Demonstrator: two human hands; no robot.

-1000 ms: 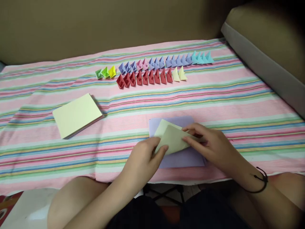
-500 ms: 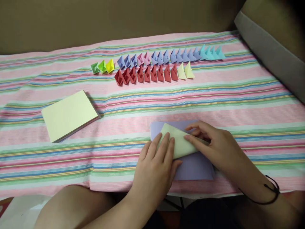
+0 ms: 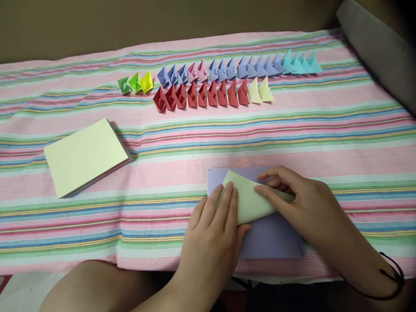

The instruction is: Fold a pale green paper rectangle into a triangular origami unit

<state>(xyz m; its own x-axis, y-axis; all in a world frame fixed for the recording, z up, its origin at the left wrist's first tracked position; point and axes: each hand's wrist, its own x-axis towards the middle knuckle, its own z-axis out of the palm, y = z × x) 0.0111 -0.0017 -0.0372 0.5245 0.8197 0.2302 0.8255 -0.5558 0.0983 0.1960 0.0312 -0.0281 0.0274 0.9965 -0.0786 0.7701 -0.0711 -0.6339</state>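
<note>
A folded pale green paper (image 3: 248,199) lies on a lilac sheet (image 3: 273,238) near the front edge of the striped cloth (image 3: 292,134). My left hand (image 3: 214,234) lies flat on the green paper's left part, fingers stretched out and pressing down. My right hand (image 3: 302,203) rests on its right part, with the index fingertip pressing the top layer and the other fingers curled loosely behind.
A stack of pale yellow paper sheets (image 3: 85,156) lies to the left. Two rows of small folded paper pieces (image 3: 221,82) in green, yellow, red, lilac, pink and turquoise stand at the back. A grey cushion (image 3: 380,47) borders the right.
My left hand has gone from pinching the green paper's left corner to lying flat on it. The folded paper now lies pressed on the lilac sheet. The view has shifted slightly.
</note>
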